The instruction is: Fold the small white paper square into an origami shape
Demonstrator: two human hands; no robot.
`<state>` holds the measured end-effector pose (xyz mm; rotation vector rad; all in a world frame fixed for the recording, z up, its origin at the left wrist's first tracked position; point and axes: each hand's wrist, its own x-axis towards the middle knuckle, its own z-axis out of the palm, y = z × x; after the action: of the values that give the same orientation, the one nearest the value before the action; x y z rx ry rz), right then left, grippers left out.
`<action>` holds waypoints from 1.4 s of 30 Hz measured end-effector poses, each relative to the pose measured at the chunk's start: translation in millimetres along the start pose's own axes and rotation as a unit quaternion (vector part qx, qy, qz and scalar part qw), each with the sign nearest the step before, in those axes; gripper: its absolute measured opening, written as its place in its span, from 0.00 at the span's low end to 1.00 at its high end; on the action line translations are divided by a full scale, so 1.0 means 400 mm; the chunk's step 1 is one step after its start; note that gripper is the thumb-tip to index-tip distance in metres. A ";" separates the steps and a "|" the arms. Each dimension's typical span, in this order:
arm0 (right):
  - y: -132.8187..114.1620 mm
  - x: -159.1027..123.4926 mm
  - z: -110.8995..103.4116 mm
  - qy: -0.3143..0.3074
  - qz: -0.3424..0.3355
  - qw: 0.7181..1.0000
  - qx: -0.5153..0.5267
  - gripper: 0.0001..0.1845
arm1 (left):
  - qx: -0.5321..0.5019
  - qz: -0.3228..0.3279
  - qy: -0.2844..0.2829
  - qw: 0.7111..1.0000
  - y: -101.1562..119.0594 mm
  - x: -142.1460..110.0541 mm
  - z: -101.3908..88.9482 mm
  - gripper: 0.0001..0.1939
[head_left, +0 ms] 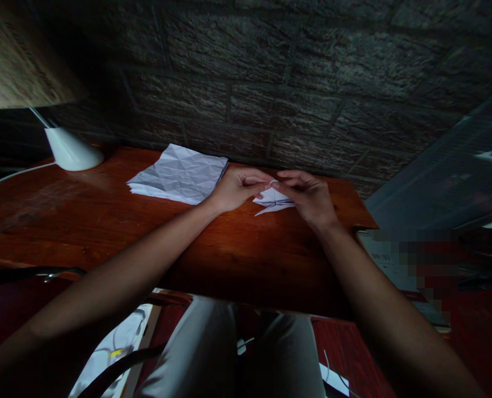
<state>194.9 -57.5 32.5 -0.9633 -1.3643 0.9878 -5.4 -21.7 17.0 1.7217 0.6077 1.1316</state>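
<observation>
Your fingers [257,178], closed in narrow pinches, hold the far end of the folded white paper [276,198], left hand [233,189] and right hand [314,200] nearly meeting there. Keep the pressure light and even, so small folds stay aligned and creases sharp. Brace your wrists over the wooden table [237,249], clear of the creased sheets [179,172] beside your left hand.
</observation>
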 end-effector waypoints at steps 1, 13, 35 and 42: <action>0.000 0.001 0.000 0.002 0.003 1.000 -0.001 0.22 | -0.004 0.002 0.000 1.000 0.002 -0.001 0.001 0.15; -0.008 -0.008 -0.001 -0.031 0.003 0.998 -0.046 0.15 | 0.010 -0.016 0.023 1.000 0.010 -0.003 0.002 0.14; -0.009 -0.005 0.004 -0.035 -0.024 0.997 -0.071 0.23 | 0.015 -0.015 0.014 1.000 0.025 -0.007 0.002 0.13; -0.017 -0.005 -0.003 -0.068 -0.010 0.994 -0.086 0.25 | 0.007 -0.029 0.030 0.999 0.012 0.000 -0.001 0.16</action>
<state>196.0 -61.4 38.5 -1.0223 -1.5899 0.9453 -6.2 -23.4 21.3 1.6757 0.6991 1.1448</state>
